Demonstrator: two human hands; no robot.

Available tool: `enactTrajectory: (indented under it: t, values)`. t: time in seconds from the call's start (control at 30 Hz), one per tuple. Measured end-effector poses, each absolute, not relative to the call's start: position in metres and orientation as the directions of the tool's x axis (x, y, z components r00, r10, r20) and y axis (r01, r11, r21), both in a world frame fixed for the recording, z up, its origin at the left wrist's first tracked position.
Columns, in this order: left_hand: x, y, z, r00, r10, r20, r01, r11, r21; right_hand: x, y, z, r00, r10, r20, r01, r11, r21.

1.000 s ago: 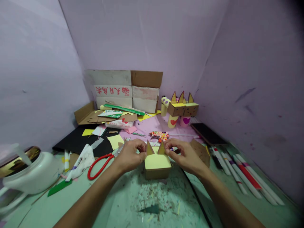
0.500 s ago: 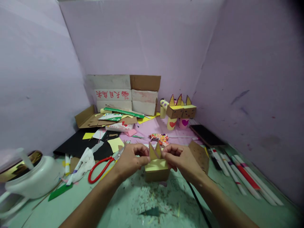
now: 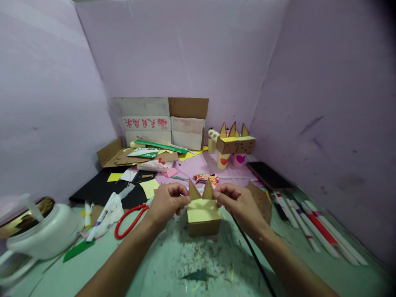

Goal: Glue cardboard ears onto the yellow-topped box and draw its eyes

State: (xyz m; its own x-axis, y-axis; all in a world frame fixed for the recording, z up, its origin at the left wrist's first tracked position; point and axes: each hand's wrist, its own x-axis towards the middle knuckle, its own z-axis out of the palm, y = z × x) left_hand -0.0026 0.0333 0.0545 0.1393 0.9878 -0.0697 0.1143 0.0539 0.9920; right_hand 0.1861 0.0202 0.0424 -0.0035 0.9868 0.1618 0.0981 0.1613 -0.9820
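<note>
A small cardboard box (image 3: 204,227) with a pale yellow top stands on the table in front of me. Two pointed cardboard ears, a left ear (image 3: 194,191) and a right ear (image 3: 208,190), rise at its far edge, apart from each other. My left hand (image 3: 169,203) pinches the left ear at its outer side between thumb and fingers. On the other side, my right hand (image 3: 234,202) pinches the right ear the same way. Whether the ears are fixed to the box cannot be seen. Red-handled scissors (image 3: 131,220) lie left of my left wrist, blades partly hidden behind it.
Finished-looking eared box figures (image 3: 228,145) stand at the back right. Markers (image 3: 318,225) and a phone (image 3: 269,175) lie on the right. A white mug (image 3: 46,231) is at the left. Behind are cardboard pieces (image 3: 109,153) and an opened carton (image 3: 148,123). A black cable (image 3: 253,253) runs near my right forearm.
The two ears have moved apart, the left one to the left and the right one slightly right. Both hands stay pinched on them; more of the yellow top shows.
</note>
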Motion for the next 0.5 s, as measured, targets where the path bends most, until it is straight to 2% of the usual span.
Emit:
enactTrajectory:
  t: [0.07,0.17,0.5]
  values:
    - [-0.006,0.039,0.048,0.068,0.997,-0.039,0.121,0.03,0.992,0.192,0.027,0.037,0.047,0.976,0.214,0.155,0.204,-0.967]
    - [-0.007,0.045,0.041,0.039,0.999,-0.034,0.149,0.027,0.988,0.198,0.034,0.031,0.047,0.975,0.219,0.206,0.205,-0.957]
    - [-0.004,0.041,0.047,0.136,0.99,-0.028,0.263,-0.009,0.965,0.198,0.033,0.034,-0.1,0.959,0.266,0.331,0.285,-0.9]
